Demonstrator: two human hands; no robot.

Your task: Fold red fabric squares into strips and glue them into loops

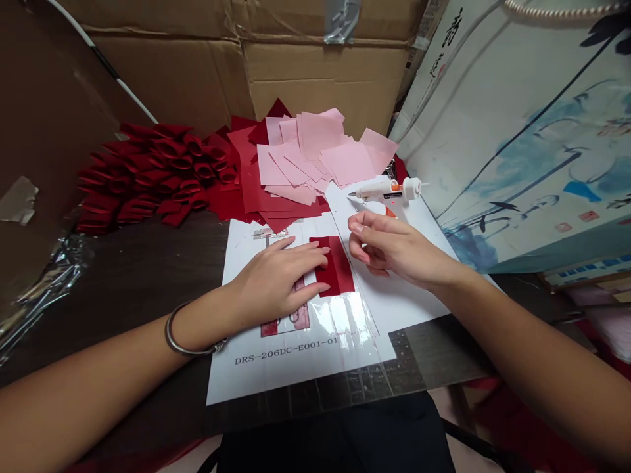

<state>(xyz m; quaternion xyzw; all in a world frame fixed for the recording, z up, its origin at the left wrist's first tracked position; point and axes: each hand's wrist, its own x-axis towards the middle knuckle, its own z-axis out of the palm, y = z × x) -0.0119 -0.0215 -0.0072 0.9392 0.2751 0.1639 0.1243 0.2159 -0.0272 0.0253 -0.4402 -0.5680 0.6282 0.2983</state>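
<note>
My left hand (280, 279) lies flat, fingers stretched out, pressing on a dark red fabric square (338, 266) that rests on a white printed sheet (300, 364). My right hand (389, 249) hovers just right of the square, fingers loosely curled with nothing visible in them. A white glue gun (389, 190) with an orange trigger lies on the sheet just beyond my right hand. A metal bangle (185, 341) circles my left wrist.
Loose pink squares (320, 157) and red squares (251, 184) are piled at the back. Rolled dark red pieces (152, 174) heap at the back left. Cardboard boxes (296, 66) stand behind, and a painted white panel (532, 131) leans on the right.
</note>
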